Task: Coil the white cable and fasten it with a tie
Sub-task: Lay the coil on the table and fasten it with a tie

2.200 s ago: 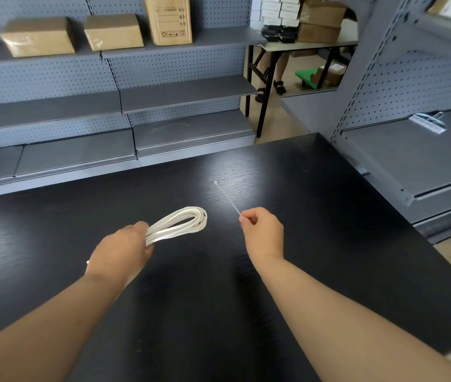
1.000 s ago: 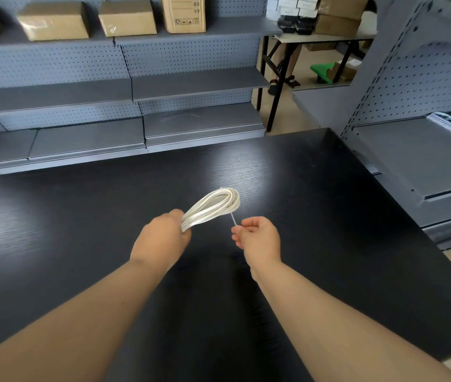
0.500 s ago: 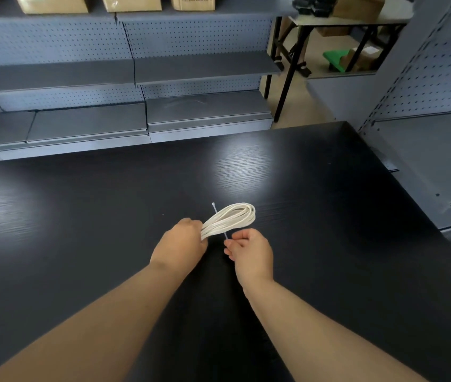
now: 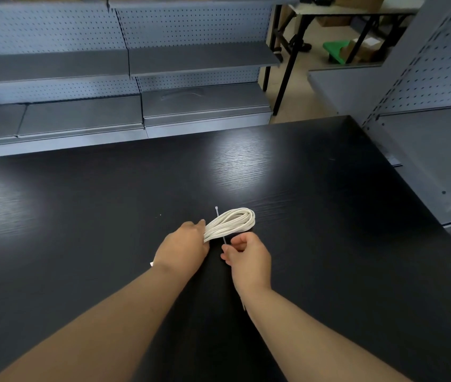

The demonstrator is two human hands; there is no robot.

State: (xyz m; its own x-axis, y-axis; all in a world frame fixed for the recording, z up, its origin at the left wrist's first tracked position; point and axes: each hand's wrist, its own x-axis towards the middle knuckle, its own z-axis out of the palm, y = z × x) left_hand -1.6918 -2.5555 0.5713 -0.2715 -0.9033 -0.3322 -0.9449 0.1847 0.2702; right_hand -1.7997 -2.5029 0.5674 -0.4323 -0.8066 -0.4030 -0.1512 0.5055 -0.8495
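Observation:
The white cable is wound into a flat oval coil held over the black table. My left hand grips the coil's near end, and part of the coil is hidden in that fist. A thin white tie runs under the coil: its head sticks up behind the strands, and its tail comes out below. My right hand pinches that tail between thumb and fingers, just right of my left hand. A small white bit of cable end shows behind my left wrist.
Grey perforated metal shelving lines the far side of the table. A second shelf unit stands close on the right. A folding table with boxes and a green object is at the back right.
My two hands have come together: the right hand brought the tie from free air to under the coil, so it now crosses the strands. The view tilted downward.

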